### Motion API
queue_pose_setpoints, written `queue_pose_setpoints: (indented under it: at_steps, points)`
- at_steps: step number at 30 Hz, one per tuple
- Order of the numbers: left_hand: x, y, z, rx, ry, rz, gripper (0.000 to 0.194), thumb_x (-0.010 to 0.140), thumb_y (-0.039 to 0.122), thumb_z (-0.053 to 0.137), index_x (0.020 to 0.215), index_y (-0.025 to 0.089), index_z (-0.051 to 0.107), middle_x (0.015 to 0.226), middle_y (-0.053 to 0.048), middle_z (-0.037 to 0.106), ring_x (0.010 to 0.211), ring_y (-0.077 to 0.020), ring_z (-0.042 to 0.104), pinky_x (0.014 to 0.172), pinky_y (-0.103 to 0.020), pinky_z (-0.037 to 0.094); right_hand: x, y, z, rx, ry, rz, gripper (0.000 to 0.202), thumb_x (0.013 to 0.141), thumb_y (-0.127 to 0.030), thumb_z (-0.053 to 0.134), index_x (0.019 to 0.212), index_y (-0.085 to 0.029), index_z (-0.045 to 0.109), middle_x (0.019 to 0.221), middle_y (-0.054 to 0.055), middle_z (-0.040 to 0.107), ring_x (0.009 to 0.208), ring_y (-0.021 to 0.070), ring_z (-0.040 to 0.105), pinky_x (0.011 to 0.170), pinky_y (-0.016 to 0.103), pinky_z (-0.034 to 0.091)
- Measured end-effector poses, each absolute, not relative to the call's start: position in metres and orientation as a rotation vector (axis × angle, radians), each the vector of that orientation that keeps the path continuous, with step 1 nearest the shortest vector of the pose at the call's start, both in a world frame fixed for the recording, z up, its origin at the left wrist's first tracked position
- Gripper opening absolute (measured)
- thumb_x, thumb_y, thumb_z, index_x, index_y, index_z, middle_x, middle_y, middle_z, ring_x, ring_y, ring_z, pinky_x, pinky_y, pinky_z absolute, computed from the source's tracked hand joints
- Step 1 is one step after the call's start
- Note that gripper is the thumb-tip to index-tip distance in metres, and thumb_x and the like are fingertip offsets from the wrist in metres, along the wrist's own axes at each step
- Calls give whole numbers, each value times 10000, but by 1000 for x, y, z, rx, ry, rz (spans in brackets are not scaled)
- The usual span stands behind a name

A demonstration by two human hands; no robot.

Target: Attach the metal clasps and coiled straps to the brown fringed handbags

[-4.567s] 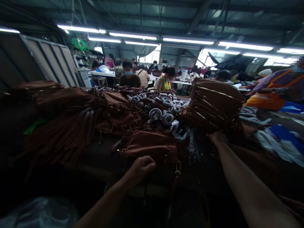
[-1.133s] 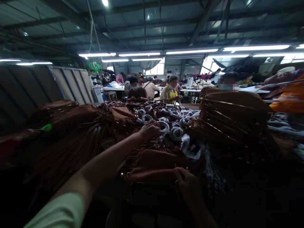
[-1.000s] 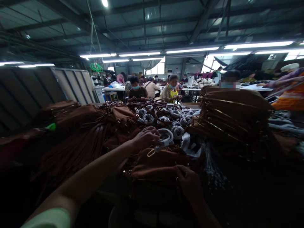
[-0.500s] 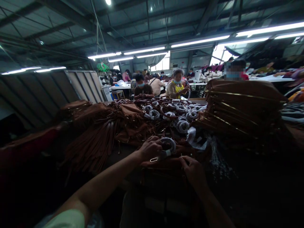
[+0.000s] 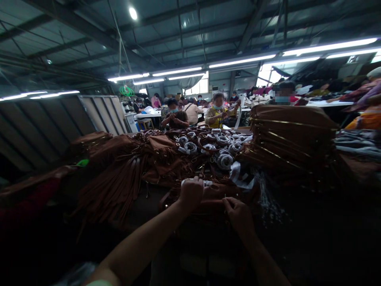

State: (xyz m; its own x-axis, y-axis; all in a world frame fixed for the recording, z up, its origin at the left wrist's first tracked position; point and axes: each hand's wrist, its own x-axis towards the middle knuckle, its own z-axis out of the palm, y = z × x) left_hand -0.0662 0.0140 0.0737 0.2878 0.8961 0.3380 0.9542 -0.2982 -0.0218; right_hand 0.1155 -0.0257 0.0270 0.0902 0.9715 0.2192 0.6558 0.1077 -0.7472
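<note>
In front of me lies a brown bag (image 5: 212, 204) in dim light. My left hand (image 5: 192, 193) is closed on a strap coil wrapped in white film (image 5: 207, 183), over the bag's far left part; the hand hides much of the coil. The fingers of my right hand (image 5: 236, 210) pinch the bag's near edge at the right. Behind the hands are several wrapped coils (image 5: 224, 159) on a heap of brown fringed bags (image 5: 162, 145).
A tall stack of brown bags (image 5: 293, 135) stands at the right, with a bunch of pale strings (image 5: 268, 198) before it. Long brown fringes (image 5: 111, 192) spread at the left. People sit beyond the heap, one in yellow (image 5: 217, 115).
My left hand has turned and moved slightly right, and the coil now lies lower behind it. My right hand stays at the bag's edge. The view has shifted a little.
</note>
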Motion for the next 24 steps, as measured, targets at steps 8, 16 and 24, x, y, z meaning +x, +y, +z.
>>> queue_pose_setpoints:
  at_steps: [8,16,24]
  points:
    - [-54,26,86,-2390,-1841,-465,325,899,402,464,906,154,674,920,-99,644,904,-206,589,804,-304,424,113,-23,37,-1666,-1758,536,344,879,-406,417,865,-217,705,844,56,718,759,177,646,656,244,378]
    - [-55,84,75,-2946,-1647,-281,224,726,316,673,939,265,723,939,-18,678,866,-180,599,769,-249,427,110,-18,38,-1736,-1800,510,312,881,-389,430,831,-238,698,797,41,718,715,155,646,586,232,329]
    - [-76,89,45,-2999,-1757,-822,215,785,204,532,844,147,731,814,-36,641,762,-129,569,724,-210,436,110,-18,34,-1744,-1787,508,290,875,-384,447,817,-248,697,798,22,717,718,151,649,608,232,346]
